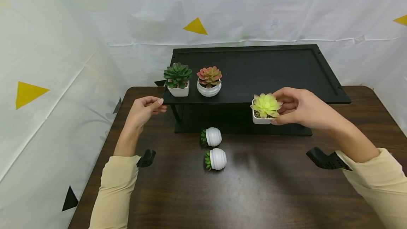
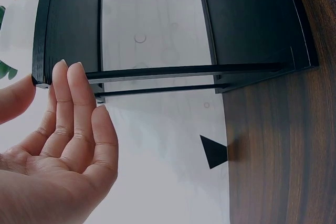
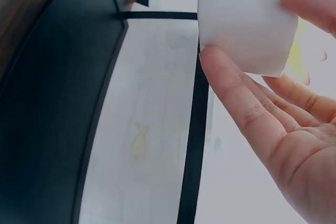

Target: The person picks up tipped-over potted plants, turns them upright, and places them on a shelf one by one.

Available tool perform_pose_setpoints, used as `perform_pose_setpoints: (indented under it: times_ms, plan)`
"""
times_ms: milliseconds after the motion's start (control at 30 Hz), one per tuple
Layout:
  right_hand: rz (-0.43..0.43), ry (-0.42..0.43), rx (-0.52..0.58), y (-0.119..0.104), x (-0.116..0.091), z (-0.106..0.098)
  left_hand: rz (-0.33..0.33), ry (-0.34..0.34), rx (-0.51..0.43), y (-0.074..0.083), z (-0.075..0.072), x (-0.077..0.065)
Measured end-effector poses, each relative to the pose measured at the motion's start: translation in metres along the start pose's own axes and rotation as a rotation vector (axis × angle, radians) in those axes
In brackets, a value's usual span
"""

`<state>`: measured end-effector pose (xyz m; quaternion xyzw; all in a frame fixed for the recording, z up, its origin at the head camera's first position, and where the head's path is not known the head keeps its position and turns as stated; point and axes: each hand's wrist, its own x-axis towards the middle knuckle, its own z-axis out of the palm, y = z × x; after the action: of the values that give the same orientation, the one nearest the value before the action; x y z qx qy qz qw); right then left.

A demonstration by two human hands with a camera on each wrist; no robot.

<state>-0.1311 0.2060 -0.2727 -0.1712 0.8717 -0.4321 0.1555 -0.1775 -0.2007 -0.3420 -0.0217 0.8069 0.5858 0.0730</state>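
Observation:
My right hand (image 1: 302, 110) grips a yellow-green potted succulent (image 1: 266, 106) in a square white pot, in front of the shelf's front edge. In the right wrist view, fingers and thumb hold the sides of its white pot (image 3: 247, 24). At the front left corner of the black two-tier shelf (image 1: 254, 77), my left hand (image 1: 144, 110) pinches the top board, with the thumb above and fingers below in the left wrist view. On the top board stand a dark green succulent (image 1: 178, 77) in a square pot and a reddish succulent (image 1: 208, 80) in a round pot.
Two small green succulents in round white pots (image 1: 213, 137) (image 1: 218, 159) lie on their sides on the brown wooden table (image 1: 248, 193), before the shelf. A white sheet (image 1: 140, 17) with yellow and black triangles hangs behind and to the left.

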Motion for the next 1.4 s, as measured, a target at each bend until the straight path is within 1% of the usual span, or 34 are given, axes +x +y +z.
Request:
perform_pose_setpoints:
  times_ms: [300, 467, 633, 767, 1067, 1400]
  plan:
    - [0.001, -0.018, 0.022, -0.008, 0.015, -0.001, 0.0, -0.002, -0.011, -0.001, 0.0, 0.0]
    - [0.011, -0.022, 0.0, -0.01, 0.023, -0.003, 0.0, -0.003, -0.01, -0.001, 0.0, 0.0]
    - [0.042, 0.0, -0.003, -0.014, 0.031, -0.004, -0.001, -0.001, -0.011, -0.001, 0.0, 0.001]
    - [0.048, 0.02, -0.006, -0.017, 0.035, -0.004, -0.002, -0.003, -0.014, -0.002, 0.0, 0.002]
    - [0.048, 0.02, 0.021, -0.019, 0.046, -0.005, -0.004, -0.003, -0.014, -0.002, 0.0, 0.002]
    - [0.057, 0.029, -0.01, -0.018, 0.059, -0.009, 0.0, -0.001, -0.008, 0.001, 0.0, 0.001]
